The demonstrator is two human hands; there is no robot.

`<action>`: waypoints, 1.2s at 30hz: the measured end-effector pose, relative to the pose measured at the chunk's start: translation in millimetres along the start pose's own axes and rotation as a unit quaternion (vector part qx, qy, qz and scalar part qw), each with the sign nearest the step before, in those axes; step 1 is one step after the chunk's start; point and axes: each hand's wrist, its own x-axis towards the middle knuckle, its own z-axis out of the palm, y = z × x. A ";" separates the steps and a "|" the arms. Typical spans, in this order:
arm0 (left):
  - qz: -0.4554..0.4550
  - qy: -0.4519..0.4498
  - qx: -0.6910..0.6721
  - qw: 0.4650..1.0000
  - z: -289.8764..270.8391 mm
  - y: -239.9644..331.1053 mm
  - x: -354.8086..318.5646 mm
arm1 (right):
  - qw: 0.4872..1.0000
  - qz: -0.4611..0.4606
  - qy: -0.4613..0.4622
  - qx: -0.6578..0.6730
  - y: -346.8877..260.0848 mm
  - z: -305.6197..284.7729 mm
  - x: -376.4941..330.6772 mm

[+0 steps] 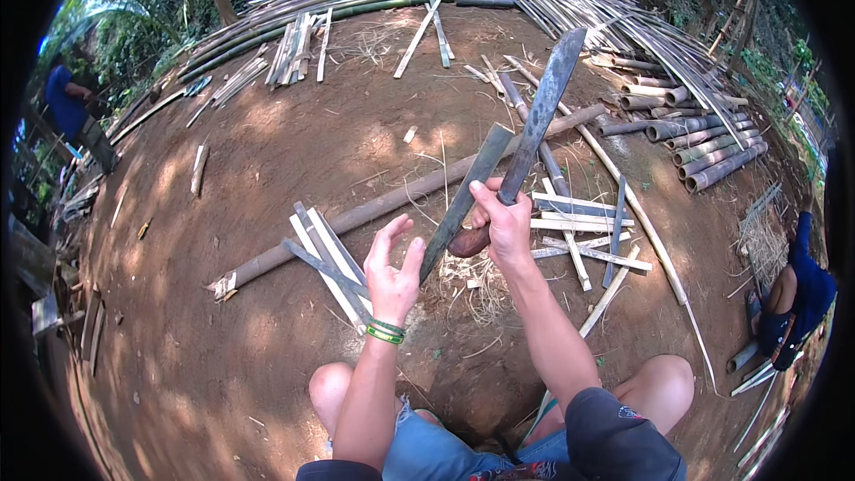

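My right hand (503, 218) grips a machete (545, 111) by its dark wooden handle, with the long worn blade pointing up and away. The same hand's thumb also presses on a flat green-grey bamboo strip (468, 196), which slants alongside the blade. Beside the strip's lower end is my left hand (392, 272), its fingers and thumb spread; it does not appear to grip the strip. Under and beyond my hands, a long bamboo pole (374, 200) lies across the dirt. Split bamboo strips (325, 258) lean on it at the left, and more bamboo strips (579, 223) are piled at the right.
Cut bamboo tubes (704, 147) are stacked at the right, with long poles (356, 13) along the far edge. Thin shavings (485, 289) litter the ground before me. One person (793, 294) is low at the far right; another person (71, 111) stands at the far left.
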 end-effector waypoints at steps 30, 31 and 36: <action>-0.146 0.145 -0.282 0.937 -3.4 5.0 -51.4 | 0.870 0.284 -0.132 -0.380 119.1 -46.9 -215.4; -0.138 0.124 -0.280 0.942 1.8 1.3 -53.3 | 0.865 0.281 -0.115 -0.400 131.8 -62.0 -218.5; -0.093 0.042 -0.264 0.959 10.7 -1.2 -56.6 | 0.764 0.448 -0.102 -0.453 170.6 -123.1 -216.8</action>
